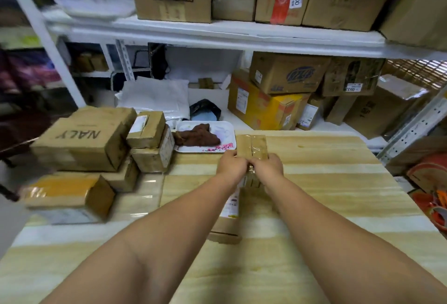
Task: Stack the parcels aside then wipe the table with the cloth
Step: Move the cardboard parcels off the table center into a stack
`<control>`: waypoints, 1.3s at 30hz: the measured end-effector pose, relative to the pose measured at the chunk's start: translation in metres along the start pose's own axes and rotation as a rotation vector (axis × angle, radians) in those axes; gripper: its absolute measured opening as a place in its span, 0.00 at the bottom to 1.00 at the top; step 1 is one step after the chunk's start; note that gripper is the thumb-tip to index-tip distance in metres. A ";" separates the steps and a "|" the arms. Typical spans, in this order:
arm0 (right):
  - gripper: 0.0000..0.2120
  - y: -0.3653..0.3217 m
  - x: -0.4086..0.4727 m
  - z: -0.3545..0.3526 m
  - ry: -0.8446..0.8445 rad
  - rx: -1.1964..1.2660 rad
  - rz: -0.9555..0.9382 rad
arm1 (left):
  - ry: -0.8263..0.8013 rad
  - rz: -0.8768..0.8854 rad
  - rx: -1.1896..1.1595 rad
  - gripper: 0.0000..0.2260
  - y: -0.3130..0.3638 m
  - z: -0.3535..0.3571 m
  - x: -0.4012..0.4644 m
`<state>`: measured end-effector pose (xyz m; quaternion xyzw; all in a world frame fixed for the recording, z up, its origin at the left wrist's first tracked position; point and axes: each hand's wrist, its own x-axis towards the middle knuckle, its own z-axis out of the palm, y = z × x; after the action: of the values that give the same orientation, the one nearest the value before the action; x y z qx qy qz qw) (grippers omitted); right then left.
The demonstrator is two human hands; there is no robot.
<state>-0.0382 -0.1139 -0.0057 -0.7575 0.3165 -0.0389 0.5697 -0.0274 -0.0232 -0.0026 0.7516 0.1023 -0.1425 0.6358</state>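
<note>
Both hands, left [231,165] and right [267,167], clamped on small taped parcel [252,147] above mid-tabletop [338,182]. Slick tape, fingertip hold: could slip. Leaning parcel stack [101,144] at left could topple if bumped. Cloth [198,135] waiting on tray [228,132].

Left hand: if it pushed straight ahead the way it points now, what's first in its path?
Likely the white tray with the brown cloth, just beyond the left hand gripping the taped parcel; depth unclear.
</note>
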 end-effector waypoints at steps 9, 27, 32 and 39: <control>0.17 -0.020 -0.073 0.140 -0.183 -0.113 -0.157 | 0.315 -0.038 -0.054 0.12 -0.036 -0.156 -0.005; 0.15 0.028 -0.102 0.225 -0.276 -0.255 -0.055 | 0.248 -0.204 -0.012 0.29 -0.110 -0.239 0.002; 0.22 0.034 -0.100 0.226 -0.240 -0.196 -0.037 | 0.201 -0.181 -0.033 0.11 -0.108 -0.239 0.006; 0.18 0.032 -0.105 0.220 -0.242 0.018 0.061 | 0.159 -0.184 -0.015 0.29 -0.112 -0.236 0.013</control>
<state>-0.0436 0.1209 -0.0794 -0.7415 0.2680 0.0673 0.6115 -0.0331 0.2283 -0.0753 0.7433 0.2219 -0.1395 0.6155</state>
